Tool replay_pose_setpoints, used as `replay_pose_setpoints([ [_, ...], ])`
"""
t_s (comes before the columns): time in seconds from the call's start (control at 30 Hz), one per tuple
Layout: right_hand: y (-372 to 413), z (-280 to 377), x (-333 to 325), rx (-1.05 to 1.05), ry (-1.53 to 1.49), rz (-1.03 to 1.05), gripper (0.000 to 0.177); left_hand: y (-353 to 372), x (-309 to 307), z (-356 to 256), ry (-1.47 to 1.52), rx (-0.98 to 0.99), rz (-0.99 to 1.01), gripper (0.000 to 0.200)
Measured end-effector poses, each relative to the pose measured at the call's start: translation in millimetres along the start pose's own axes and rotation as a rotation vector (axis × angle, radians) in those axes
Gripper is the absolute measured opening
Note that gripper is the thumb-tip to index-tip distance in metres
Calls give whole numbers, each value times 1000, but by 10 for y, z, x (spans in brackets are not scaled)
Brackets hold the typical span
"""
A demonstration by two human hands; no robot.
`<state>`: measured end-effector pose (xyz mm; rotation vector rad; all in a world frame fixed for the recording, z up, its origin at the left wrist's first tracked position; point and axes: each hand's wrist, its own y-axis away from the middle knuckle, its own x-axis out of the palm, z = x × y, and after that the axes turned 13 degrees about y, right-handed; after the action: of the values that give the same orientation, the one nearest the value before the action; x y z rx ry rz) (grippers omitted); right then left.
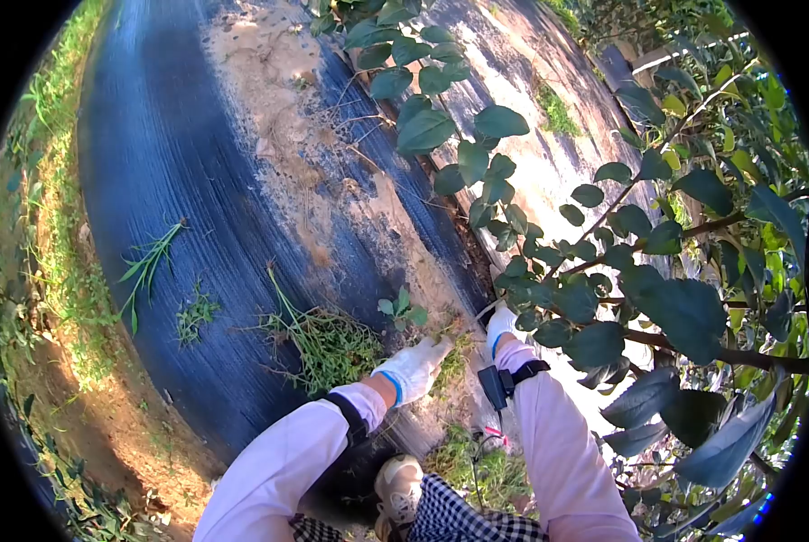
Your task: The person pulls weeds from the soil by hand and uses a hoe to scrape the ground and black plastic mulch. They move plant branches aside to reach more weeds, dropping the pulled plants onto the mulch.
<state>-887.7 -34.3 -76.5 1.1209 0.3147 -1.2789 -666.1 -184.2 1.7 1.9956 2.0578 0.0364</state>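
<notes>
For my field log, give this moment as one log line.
left hand: touching weeds | right hand: among leaves, grip hidden | weed pile: on black sheet

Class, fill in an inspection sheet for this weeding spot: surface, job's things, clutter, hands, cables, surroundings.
Surface: black ground sheet with sand patches on it.
Job's things: weed tuft at the sheet's edge.
Clutter: heap of loose weeds and sprigs lying on the sheet.
Hands: both gloved; left hand touches the tuft, grip unclear; right hand partly behind leaves.
Cables: a thin cord seems to hang below the wrist device.
Surroundings: branches on the right, grass strip on the left.
</notes>
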Motion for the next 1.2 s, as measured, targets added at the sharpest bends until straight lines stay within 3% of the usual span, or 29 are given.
replay_pose_setpoints([
  [0.13, 36, 3, -10, 11, -6, 14, 37, 3, -81, -56, 7, -89, 101, 54],
  [0.23, 62, 14, 7, 6, 0, 13, 38, 41, -14, -3, 31, -3, 12, 53],
  [0.33, 87, 23, 25, 1, -2, 1, 38, 32, -16, -53, 27, -121, 68, 52],
  [0.5, 74, 34, -15, -28, 2, -23, 39, -31, 221, -35, 70, -70, 17, 53],
  [0.67, 352, 146, -21, -265, 74, -239, 39, 170, -153, -253, 214, -27, 34, 54],
  [0.77, 1441, 735, -516, -272, 428, 78, 38, 381, -300, -230, 282, -31, -226, 60],
  [0.83, 1741, 307, -559, -623, 718, 167, 40, 405, -463, -85, 282, -104, -239, 62],
  [0.87, 1996, 446, -708, -920, 765, 278, 42, 458, -567, -165, 235, -101, -291, 54],
  [0.97, 1770, 237, -799, -445, 638, 11, 40, 557, -616, -58, 252, -106, -372, 55],
  [1.03, 1374, 241, -994, -694, 1081, -336, 42, 605, -601, 15, 252, -111, -416, 56],
  [1.1, 1257, 425, -1115, -610, 1201, -258, 42, 654, -608, 49, 227, -108, -453, 55],
  [1.17, 408, -321, -994, -583, 1109, -297, 38, 708, -642, 40, 176, -99, -483, 54],
  [1.2, 533, -163, -1024, -514, 1173, -233, 37, 748, -675, 10, 151, -117, -474, 55],
])
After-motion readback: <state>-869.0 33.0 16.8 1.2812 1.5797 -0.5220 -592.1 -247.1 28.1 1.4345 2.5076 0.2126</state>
